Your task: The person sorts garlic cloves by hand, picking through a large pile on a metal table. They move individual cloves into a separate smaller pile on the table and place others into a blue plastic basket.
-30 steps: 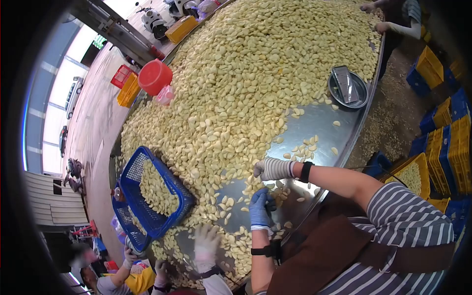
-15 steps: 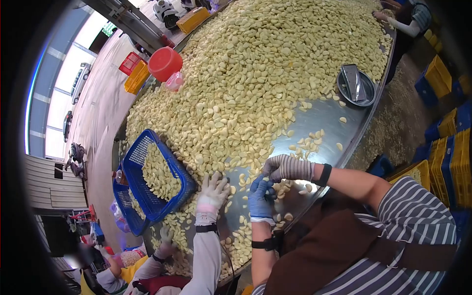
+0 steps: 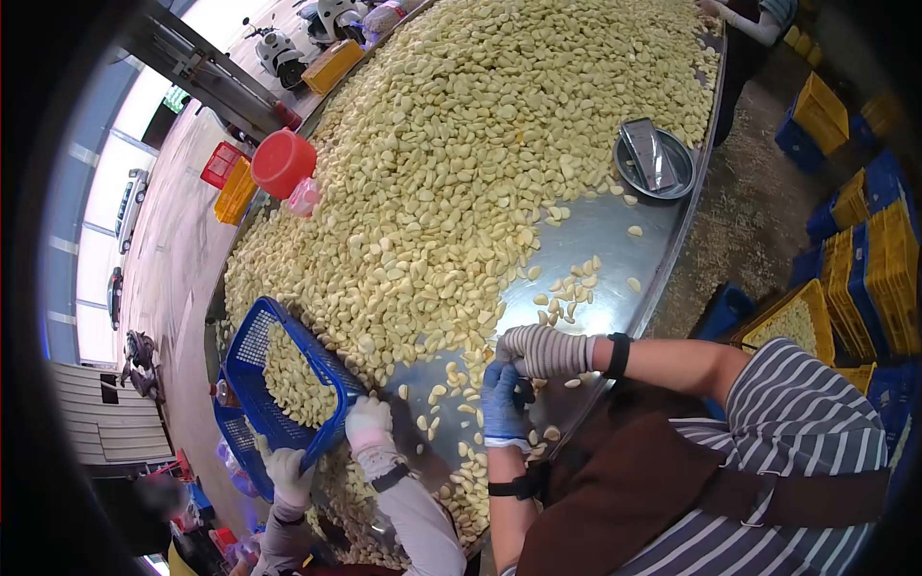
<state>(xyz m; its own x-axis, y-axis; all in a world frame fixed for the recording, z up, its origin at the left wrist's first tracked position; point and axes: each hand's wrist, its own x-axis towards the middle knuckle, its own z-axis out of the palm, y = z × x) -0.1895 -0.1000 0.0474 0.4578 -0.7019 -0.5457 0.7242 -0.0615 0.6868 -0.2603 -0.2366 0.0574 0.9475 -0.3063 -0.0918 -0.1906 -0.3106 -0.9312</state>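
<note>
My left hand (image 3: pixel 502 408), in a blue glove, and my right hand (image 3: pixel 549 351), in a grey striped glove, meet close over the near edge of the metal table (image 3: pixel 615 235). The fingers of both are curled together at one spot. What they hold is hidden between them, and I cannot tell what it is. Loose pale pieces that look like peeled garlic cloves (image 3: pixel 573 288) lie just beyond my right hand, and more are scattered to the left of my blue glove. A large heap of garlic cloves (image 3: pixel 451 154) spreads over the table beyond.
A co-worker's white-gloved hands (image 3: pixel 370 422) grip a blue basket (image 3: pixel 348 370) of cloves at left. A steel bowl (image 3: pixel 684 178) with a flat, phone-like rectangle (image 3: pixel 648 154) stands by the right edge. A red tub (image 3: pixel 283 163) sits far left; stacked yellow crates (image 3: pixel 888 293) stand right.
The co-worker's white-gloved hands have moved from the loose cloves onto the blue basket. My view has shifted a little; my two hands stay together, fingers slightly rearranged.
</note>
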